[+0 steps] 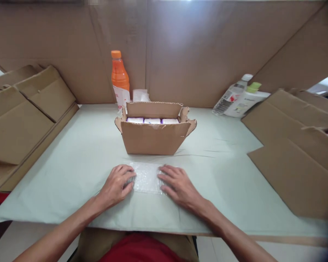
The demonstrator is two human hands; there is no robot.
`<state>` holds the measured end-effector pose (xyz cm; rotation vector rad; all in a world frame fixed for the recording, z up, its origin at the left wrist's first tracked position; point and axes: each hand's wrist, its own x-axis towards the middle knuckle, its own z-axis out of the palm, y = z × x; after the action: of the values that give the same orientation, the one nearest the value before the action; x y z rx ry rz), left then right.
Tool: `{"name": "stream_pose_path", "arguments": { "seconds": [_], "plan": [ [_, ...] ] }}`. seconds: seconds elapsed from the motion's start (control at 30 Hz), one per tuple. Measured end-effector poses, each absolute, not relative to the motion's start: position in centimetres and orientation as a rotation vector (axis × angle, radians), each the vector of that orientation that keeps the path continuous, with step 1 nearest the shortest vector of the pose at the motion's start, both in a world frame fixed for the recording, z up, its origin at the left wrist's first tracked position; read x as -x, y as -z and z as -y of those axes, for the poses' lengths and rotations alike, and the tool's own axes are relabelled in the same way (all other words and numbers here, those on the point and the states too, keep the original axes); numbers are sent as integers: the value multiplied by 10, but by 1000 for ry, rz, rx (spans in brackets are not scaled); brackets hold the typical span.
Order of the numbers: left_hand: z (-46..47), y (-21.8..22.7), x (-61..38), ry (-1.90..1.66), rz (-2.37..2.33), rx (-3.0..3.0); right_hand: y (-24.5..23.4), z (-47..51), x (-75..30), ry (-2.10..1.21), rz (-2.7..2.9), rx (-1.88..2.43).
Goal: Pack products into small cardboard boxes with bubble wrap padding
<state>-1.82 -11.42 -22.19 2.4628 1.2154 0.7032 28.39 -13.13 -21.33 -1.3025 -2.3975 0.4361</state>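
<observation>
A clear piece of bubble wrap [147, 178] lies flat on the cloth-covered table in front of me. My left hand [118, 183] has its curled fingers on the left edge of the wrap, and my right hand [179, 185] grips the right edge in the same way. The fingertips partly cover both ends. Just beyond the wrap stands an open cardboard box [153, 139] with its flaps up. Inside it, white-topped packs [152, 120] with purple edges sit in a row; their lower parts are hidden by the front wall.
Behind the box stand an orange bottle [120, 74] and a white paper piece [140, 95]. A clear bottle [232, 95] and a white pouch [247, 103] with a green cap lean at the back right. Folded cardboard [24, 116] flanks the left; more cardboard [303, 163] lies right.
</observation>
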Motion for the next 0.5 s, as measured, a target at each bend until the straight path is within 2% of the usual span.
{"name": "stream_pose_path", "arguments": {
  "seconds": [0.13,0.23,0.37,0.5],
  "plan": [
    [108,226,38,-817,-1441,-2372,214,134,-328,-268,2073,1615],
    [100,233,39,-766,-1684,-2317,218,131,-334,-257,2009,1673],
    [100,235,18,-749,-1638,-2264,223,130,-305,-389,2020,1603],
    [121,228,5,-837,-1557,-2085,217,140,-295,-646,1789,1595]
  ]
}}
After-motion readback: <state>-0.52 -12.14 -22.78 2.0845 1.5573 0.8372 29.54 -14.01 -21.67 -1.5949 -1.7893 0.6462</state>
